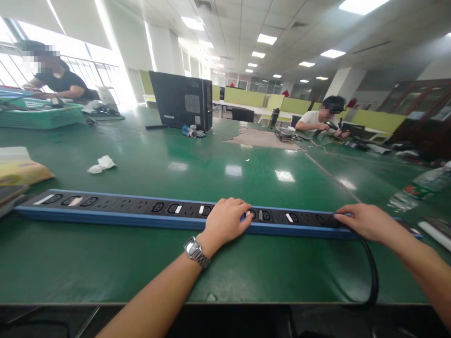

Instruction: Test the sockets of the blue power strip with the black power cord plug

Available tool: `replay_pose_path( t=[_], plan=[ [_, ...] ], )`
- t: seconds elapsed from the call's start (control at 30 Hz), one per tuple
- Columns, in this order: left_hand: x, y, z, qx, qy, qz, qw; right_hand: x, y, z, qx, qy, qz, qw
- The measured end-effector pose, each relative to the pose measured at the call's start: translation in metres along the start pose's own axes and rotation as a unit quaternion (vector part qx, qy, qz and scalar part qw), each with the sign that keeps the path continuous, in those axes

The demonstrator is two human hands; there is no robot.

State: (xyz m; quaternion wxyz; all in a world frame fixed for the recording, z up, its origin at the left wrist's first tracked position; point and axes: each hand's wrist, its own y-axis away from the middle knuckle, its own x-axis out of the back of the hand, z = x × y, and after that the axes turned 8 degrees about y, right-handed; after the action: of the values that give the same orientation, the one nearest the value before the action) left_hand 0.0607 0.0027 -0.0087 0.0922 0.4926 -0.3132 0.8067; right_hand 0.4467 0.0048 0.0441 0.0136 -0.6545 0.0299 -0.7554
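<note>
A long blue power strip (134, 218) with black sockets lies across the green table. My left hand (227, 220), with a silver watch (193, 249) on its wrist, is wrapped over the strip's middle and grips it. Near the strip's right end, my right hand (366, 222) has its fingers pressed together on a black plug at the strip, mostly hidden by the fingers. From there a thick black cable (372, 272) curves down to the table's front edge. Small white labels are stuck beside several sockets.
Crumpled tissue (102, 164) and a yellow packet (23, 171) lie at the left. Behind stand a black computer case (181, 101) and a green basket (42, 116). A plastic bottle (423, 185) lies at right. Two people sit across the table.
</note>
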Motion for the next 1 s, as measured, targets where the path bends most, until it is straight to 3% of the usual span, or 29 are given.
replay_pose_path(
  t=[0.1,0.17,0.27,0.37,0.47,0.53,0.57,0.63,0.7,0.77,0.87,1.0],
  plan=[
    [-0.001,0.000,0.000,0.003,-0.001,-0.001,1.000,0.028,0.001,-0.020,-0.052,0.013,0.081,0.995],
    [0.000,0.000,0.002,0.005,-0.003,-0.002,1.000,0.045,0.004,-0.052,-0.030,-0.038,0.113,0.992],
    [0.001,0.001,0.004,-0.009,0.020,0.014,1.000,0.057,0.008,-0.124,0.104,-0.173,0.031,0.979],
    [0.006,0.004,0.001,-0.093,0.077,0.053,0.991,0.055,0.010,-0.192,0.178,-0.260,-0.003,0.949],
    [0.020,0.014,-0.015,-0.155,0.118,0.161,0.968,0.050,0.016,-0.229,0.228,-0.411,-0.022,0.883],
    [0.036,0.027,-0.032,-0.138,0.118,0.247,0.952,0.042,0.020,-0.231,0.209,-0.490,0.017,0.846],
    [0.045,0.035,-0.041,-0.118,0.107,0.272,0.949,0.035,0.021,-0.226,0.184,-0.489,0.058,0.851],
    [0.062,0.055,-0.060,-0.061,0.071,0.313,0.945,0.016,0.020,-0.211,0.131,-0.392,0.152,0.898],
    [0.074,0.074,-0.076,-0.022,0.062,0.300,0.952,-0.008,0.017,-0.195,0.104,-0.253,0.209,0.939],
    [0.079,0.088,-0.087,0.017,0.064,0.268,0.961,-0.030,0.014,-0.184,0.099,-0.163,0.226,0.955],
    [0.078,0.097,-0.094,0.052,0.086,0.207,0.973,-0.049,0.013,-0.178,0.091,-0.120,0.241,0.959],
    [0.077,0.092,-0.093,0.029,0.112,0.173,0.978,-0.051,0.014,-0.182,0.081,-0.114,0.264,0.954]
  ],
)
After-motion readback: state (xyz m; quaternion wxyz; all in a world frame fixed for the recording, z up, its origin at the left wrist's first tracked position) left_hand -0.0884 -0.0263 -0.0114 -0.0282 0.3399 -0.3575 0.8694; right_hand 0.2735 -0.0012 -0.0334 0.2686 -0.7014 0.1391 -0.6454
